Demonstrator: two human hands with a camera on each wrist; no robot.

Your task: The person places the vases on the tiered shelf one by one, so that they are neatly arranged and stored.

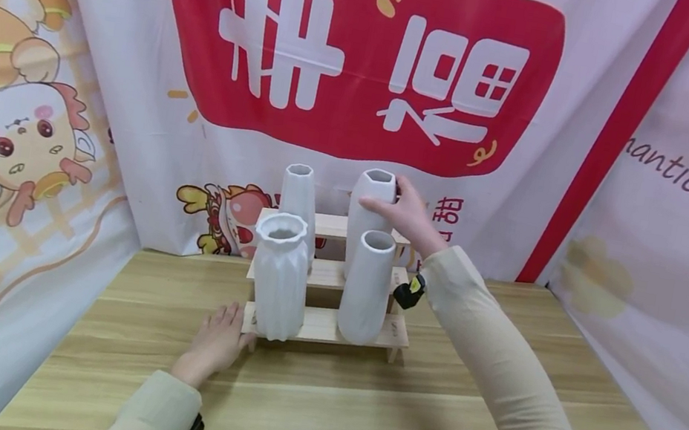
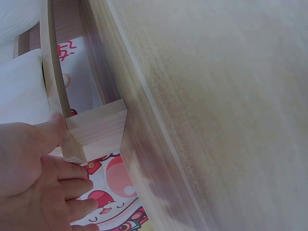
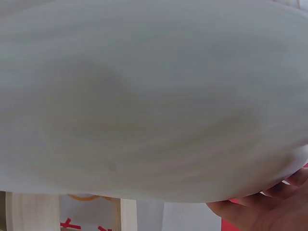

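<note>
A three-tier wooden stand (image 1: 319, 322) bears white vases. My right hand (image 1: 408, 214) grips a tall faceted vase (image 1: 371, 208) at the back right, near its mouth. In the right wrist view that vase (image 3: 144, 106) fills most of the picture, with my fingers (image 3: 269, 207) against its lower right. My left hand (image 1: 218, 341) holds the left end of the lowest shelf; in the left wrist view the thumb (image 2: 52, 132) rests on the board (image 2: 74, 151) and the fingers lie past its end. A fluted vase (image 1: 281, 284) and a smooth tapered vase (image 1: 366, 294) stand on the lowest shelf.
A slim vase (image 1: 298, 196) stands at the back left of the stand. The stand sits on a wood-grain table (image 1: 326, 415). Printed cloth (image 1: 344, 132) hangs close behind the stand, with more cloth along both sides.
</note>
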